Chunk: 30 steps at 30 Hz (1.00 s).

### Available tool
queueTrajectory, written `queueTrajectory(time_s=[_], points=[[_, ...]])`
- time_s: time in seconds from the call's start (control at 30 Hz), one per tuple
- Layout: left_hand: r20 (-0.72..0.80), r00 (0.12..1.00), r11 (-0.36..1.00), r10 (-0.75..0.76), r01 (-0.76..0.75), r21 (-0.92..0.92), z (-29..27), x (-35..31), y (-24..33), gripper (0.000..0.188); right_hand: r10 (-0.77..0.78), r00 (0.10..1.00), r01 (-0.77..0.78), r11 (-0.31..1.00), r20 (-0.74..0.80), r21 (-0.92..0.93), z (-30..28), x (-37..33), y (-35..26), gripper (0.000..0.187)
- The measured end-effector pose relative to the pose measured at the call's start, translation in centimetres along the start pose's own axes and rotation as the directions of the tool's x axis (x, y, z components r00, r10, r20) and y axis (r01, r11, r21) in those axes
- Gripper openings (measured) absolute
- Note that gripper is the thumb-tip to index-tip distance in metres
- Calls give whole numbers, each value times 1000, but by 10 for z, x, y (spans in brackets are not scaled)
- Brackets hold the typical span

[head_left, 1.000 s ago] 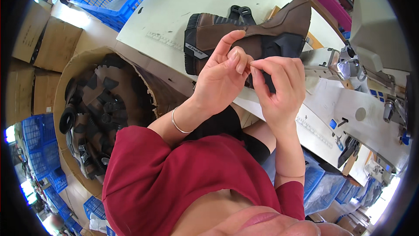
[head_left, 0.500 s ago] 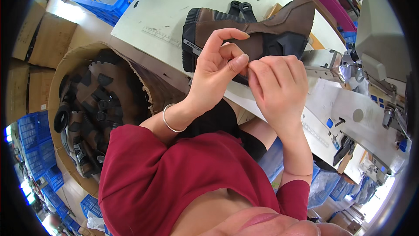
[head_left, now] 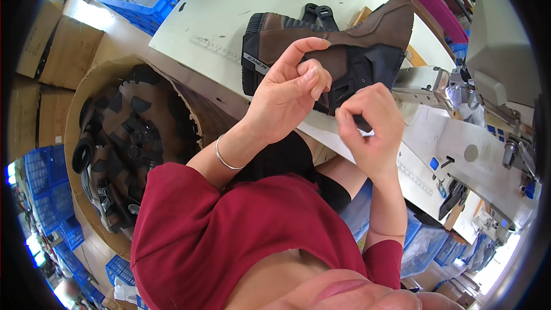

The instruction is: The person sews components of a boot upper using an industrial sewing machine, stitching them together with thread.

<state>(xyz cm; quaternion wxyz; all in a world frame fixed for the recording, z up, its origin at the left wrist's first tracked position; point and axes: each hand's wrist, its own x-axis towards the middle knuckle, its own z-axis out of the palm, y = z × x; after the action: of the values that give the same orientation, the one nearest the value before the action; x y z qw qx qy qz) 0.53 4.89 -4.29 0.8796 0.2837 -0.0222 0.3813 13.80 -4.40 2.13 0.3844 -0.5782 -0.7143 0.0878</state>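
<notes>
1. i see this wide fisheye view look steeply down from the wearer's head, upright, unmirrored.
2. it hangs close above the left hand [head_left: 284,98] and right hand [head_left: 376,126], with the red top [head_left: 258,218] nearer below.
3. it reaches past the white table [head_left: 229,9], bending edges toward its dark rim.

a workshop, shown by machine [head_left: 498,52], boot [head_left: 376,25], crates [head_left: 133,9].

Matt leather-look boot [head_left: 344,53], smooth tabletop [head_left: 229,17], shiny metal bangle [head_left: 217,150], rough-edged cardboard bin [head_left: 86,86]
</notes>
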Motion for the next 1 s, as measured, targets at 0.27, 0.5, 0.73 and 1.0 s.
queueTrajectory(time_s=[0.27,0.5,0.73,1.0], points=[[-66,995,955,81,-59,291,12,-5,1,40,-219,960,144,921,-173,-363,8,6,0,20],[-84,990,848,114,-53,527,20,-8,3,39,-303,948,219,838,-93,-500,7,7,0,18],[-195,975,933,105,-29,358,10,-1,2,41,-202,979,195,957,13,215,8,0,-12,23],[-127,989,979,79,-53,197,8,-3,-4,38,86,983,-94,995,-163,-44,8,-8,-3,18]])
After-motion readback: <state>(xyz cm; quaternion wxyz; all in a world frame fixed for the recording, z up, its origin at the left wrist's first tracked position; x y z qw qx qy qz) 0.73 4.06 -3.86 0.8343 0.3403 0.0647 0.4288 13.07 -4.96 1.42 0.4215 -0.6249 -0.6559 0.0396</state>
